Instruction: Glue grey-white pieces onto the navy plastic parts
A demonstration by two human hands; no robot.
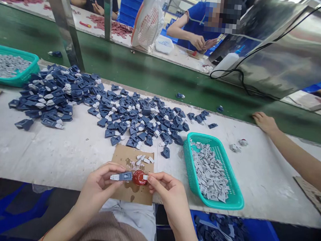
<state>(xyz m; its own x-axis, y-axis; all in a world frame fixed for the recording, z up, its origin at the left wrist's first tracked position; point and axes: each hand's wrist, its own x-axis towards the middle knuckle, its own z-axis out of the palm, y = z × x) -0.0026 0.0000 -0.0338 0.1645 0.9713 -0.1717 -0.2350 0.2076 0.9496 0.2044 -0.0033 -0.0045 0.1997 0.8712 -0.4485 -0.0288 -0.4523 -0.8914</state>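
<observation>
Left hand (104, 181) is gripping a blue-and-grey part (121, 176); right hand (167, 191) is pinching a small grey piece (145, 177).

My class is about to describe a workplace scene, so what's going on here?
The left hand holds a blue part with a pale tip. The right hand holds a small pale piece at a red round dish on a cardboard sheet. Blue parts lie heaped beyond, and a green basket of grey pieces stands to the right.
</observation>
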